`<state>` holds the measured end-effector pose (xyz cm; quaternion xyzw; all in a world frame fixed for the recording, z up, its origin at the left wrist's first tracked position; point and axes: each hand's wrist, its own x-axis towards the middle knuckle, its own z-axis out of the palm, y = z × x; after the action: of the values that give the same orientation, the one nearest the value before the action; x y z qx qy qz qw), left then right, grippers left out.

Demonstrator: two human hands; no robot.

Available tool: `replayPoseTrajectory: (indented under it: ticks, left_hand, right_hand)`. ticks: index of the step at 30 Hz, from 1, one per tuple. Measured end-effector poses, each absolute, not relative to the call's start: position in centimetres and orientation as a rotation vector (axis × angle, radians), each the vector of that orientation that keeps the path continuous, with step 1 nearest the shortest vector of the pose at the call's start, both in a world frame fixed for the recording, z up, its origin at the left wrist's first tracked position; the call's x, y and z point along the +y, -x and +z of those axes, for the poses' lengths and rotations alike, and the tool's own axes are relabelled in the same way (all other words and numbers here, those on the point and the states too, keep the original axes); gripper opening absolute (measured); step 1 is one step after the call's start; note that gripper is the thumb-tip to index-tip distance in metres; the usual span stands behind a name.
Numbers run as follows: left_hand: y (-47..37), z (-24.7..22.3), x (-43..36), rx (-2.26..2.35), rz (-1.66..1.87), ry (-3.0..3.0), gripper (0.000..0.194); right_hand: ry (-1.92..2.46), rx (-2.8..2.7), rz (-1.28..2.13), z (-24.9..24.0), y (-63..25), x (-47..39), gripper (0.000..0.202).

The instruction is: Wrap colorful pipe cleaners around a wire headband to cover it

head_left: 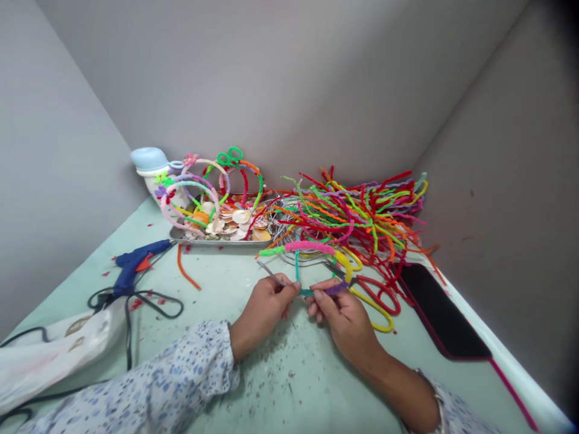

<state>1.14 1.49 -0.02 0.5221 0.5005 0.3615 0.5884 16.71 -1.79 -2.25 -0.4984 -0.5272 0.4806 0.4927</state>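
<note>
A headband [310, 246] wrapped in green, pink, yellow, purple and teal fuzzy stretches arches between my hands, with a bare grey end sticking out to the left. My left hand [266, 301] pinches it near that end, where the teal wrapping stops. From there the loose tail of a teal pipe cleaner [297, 265] stands upright. My right hand [346, 316] has its fingers closed on the band at the purple and teal stretch. The fingertips of both hands are close together, just above the table [298, 380].
Behind stands a metal tray [221, 242] with seashells [239, 217] and decorated headbands [205, 163], beside a heap of pipe cleaners [362, 211]. Red-handled scissors [377, 294], yellow handles [380, 319] and a phone [441, 310] lie right. Left are a blue glue gun [131, 265], plastic bag [58, 355] and capped bottle [151, 160].
</note>
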Motion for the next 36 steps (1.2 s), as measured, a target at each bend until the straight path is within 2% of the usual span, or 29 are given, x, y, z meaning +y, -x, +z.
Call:
replayPoseTrajectory:
  ticks: [24,36]
  left_hand:
    - [-1.39,0.07,1.21,1.262,0.943,-1.201,0.025]
    - [-1.59,0.58,0.92,1.221,0.948,-1.178,0.027]
  right_hand:
    - [1.223,-1.626,0.845,-2.16,-16.87,-2.39,0.017]
    - [1.215,-1.562,0.905,-2.56,-16.98,-2.48,0.016]
